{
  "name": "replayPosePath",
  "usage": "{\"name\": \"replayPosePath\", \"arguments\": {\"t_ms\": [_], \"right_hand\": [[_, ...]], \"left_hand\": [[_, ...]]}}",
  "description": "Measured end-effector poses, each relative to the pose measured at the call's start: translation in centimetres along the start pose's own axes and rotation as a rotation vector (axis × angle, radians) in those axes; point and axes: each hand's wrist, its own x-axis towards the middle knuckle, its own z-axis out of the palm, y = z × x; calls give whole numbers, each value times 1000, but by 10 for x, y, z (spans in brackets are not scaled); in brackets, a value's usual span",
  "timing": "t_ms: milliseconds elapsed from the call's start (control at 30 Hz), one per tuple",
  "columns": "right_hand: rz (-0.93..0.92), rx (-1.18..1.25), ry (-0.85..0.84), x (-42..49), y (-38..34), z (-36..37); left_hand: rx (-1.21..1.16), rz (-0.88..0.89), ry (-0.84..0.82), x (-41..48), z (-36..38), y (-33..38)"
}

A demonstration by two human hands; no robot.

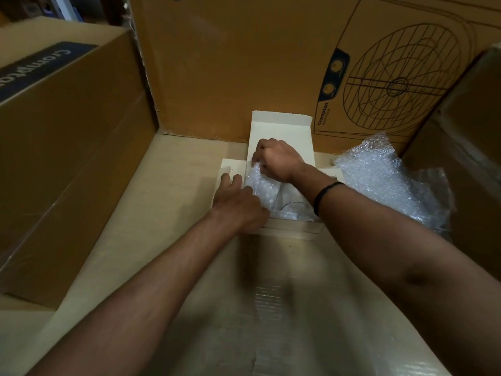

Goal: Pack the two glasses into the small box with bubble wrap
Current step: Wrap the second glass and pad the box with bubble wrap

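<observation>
- Open on the cardboard worktop (162, 253): small box (282, 131), its lid flap upright against the tall carton (244, 63) printed with a fan drawing.
- Inside the box: bubble wrap (260, 185) bunched along the left side, and beside it the curved rim of a glass (291, 204) lying among the wrap; a second glass cannot be made out.
- Over the far end of the box: right grip (273, 158), fingers curled, pinching the top edge of the bubble wrap.
- On the box's left flap: left grip (235, 202), fingers stretched nearly straight, holding nothing, inner edge touching the wrap.
- Round the right wrist: black band (328, 196).
- Just right of the box: spare sheet (379, 180) of bubble wrap, crumpled.
- At far left: brown carton (67, 131) with a dark label.
</observation>
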Motion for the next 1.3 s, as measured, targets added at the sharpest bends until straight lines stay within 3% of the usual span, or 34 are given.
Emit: {"name": "replayPosePath", "arguments": {"t_ms": [100,233,333,500,633,700,800,867,1100,1233,1300], "right_hand": [[-40,-49,-40,2,0,-1],[-35,-27,8,0,1,2],[36,84,30,-5,1,4],[12,175,-102,-8,14,-6],[-150,-27,-20,-19,19,-12],[-186,-137,-46,-23,15,-12],[-195,-233,-144,-25,7,-10],[-179,-243,-187,-23,4,-10],[-70,-223,-365,-6,-2,-9],[7,-150,-463,-1,-5,-19],[1,-35,-450,-1,-5,-26]], "left_hand": [[18,31,77,0,2,-4],[-20,73,355,-1,11,-7],[-49,32,234,2,12,-8],[-63,-9,48,5,11,-4],[-52,-16,-20,6,12,0],[-57,-19,4,3,12,0],[-30,12,231,-5,13,-5],[-21,34,283,-12,13,-9],[-36,-6,32,-17,1,5],[-115,-77,-195,-15,-12,6],[-165,-94,-155,-12,-10,1]]}}
